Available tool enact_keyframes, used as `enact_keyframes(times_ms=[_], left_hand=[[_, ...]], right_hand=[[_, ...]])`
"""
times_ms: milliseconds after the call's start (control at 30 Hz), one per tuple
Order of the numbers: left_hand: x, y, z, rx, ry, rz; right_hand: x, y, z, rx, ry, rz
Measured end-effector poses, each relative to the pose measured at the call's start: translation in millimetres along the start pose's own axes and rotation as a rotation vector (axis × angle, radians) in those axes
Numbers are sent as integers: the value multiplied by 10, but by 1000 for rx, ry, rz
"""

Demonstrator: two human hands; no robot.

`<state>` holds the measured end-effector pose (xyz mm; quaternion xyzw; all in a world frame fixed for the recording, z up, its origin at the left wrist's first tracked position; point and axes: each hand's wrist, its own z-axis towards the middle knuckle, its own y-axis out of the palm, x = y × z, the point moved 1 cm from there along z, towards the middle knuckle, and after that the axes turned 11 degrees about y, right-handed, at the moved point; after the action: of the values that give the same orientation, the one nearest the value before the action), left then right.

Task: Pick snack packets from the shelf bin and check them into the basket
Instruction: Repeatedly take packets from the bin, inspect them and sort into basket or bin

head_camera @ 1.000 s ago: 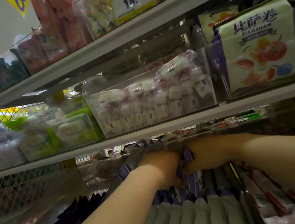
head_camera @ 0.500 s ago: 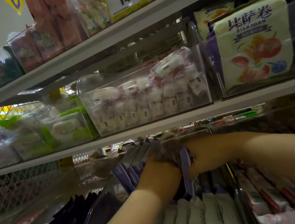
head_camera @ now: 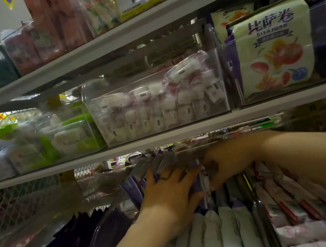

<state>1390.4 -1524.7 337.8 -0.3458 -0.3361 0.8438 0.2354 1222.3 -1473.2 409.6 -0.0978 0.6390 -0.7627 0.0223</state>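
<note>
Both hands are in the clear plastic shelf bin on the lowest shelf. I see the left hand spread flat, fingers wide, pressing the purple-and-white snack packets, which stand on edge, long axes running near to far. The right hand pinches one upright packet at the far end.
</note>
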Motion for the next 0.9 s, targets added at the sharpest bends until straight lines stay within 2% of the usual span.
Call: enact_keyframes(times_ms=[67,233,467,733,900], left_hand=[[-20,66,-13,2,-19,2],[7,159,-15,32,-62,35],[62,248,-38,35,-52,28],[65,257,-56,50,-69,44],[54,269,-76,49,-80,63]], right_hand=[[-7,-15,-17,-66,35,-134],[-237,78,26,-173,-82,-323],[-272,78,40,-280,-80,-280],[-239,120,52,-196,-92,-257],[-244,127,104,-237,-99,-344]])
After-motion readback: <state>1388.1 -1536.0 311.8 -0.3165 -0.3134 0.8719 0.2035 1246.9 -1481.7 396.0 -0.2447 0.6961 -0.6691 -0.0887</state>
